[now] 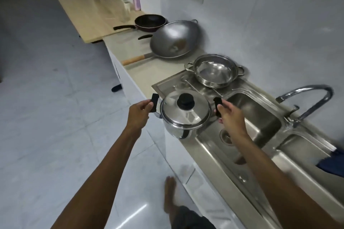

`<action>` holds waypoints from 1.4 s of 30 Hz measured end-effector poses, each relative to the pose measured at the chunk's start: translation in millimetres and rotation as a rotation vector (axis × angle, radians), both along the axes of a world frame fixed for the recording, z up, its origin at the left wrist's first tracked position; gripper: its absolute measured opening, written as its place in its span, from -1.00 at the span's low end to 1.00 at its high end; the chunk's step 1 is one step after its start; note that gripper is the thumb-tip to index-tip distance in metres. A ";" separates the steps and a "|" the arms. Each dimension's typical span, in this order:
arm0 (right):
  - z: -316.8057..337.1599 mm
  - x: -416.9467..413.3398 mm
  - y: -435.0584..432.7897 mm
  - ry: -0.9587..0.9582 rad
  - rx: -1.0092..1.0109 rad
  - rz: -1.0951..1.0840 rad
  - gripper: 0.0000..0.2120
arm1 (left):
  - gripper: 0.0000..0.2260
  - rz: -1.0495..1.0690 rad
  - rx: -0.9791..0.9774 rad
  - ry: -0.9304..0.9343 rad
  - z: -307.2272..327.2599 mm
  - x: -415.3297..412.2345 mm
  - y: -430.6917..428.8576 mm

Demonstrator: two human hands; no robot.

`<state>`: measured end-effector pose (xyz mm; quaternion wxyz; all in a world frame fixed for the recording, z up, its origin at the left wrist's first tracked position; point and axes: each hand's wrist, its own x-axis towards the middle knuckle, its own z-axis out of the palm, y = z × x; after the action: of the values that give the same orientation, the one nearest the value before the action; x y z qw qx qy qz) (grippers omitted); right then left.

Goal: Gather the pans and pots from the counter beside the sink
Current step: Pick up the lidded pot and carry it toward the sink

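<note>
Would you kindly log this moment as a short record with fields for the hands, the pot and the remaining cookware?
left hand: grips the pot's left handle
right hand: grips the pot's right handle
lidded pot: held at the sink's front edge
steel bowl pan: on the drainboard
wok: on the counter
black frying pan: farthest along

Lidded pot (185,117) before the sink (255,117); bowl (215,70), wok (174,40), pan (149,21) beyond.

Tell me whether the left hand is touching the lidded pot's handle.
Touching. The head view shows the left hand with fingers wrapped around the black side handle of the lidded steel pot.
</note>
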<state>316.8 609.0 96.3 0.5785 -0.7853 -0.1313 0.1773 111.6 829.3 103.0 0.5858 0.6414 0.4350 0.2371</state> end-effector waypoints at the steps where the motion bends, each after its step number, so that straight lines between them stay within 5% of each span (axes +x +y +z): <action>1: -4.3 12.6 15.5 0.012 0.010 -0.013 -0.66 | -0.68 -0.019 -0.005 0.007 -4.0 15.6 18.2; 22: -60.9 88.8 178.2 0.066 -0.167 -0.382 -0.63 | -0.67 -0.442 -0.180 0.143 -52.9 200.5 252.7; 32: -69.0 66.9 212.9 0.094 -0.117 -0.627 -0.63 | -0.61 -0.577 -0.160 0.135 -65.4 217.0 292.5; 42: -64.4 54.6 222.6 -0.005 -0.254 -0.653 -0.65 | -0.67 -0.654 -0.019 0.153 -68.3 216.1 291.4</action>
<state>371.4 831.6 31.9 0.5022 -0.8519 0.1484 -0.0042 327.8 1120.7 34.7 0.6023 0.7575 0.2512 -0.0163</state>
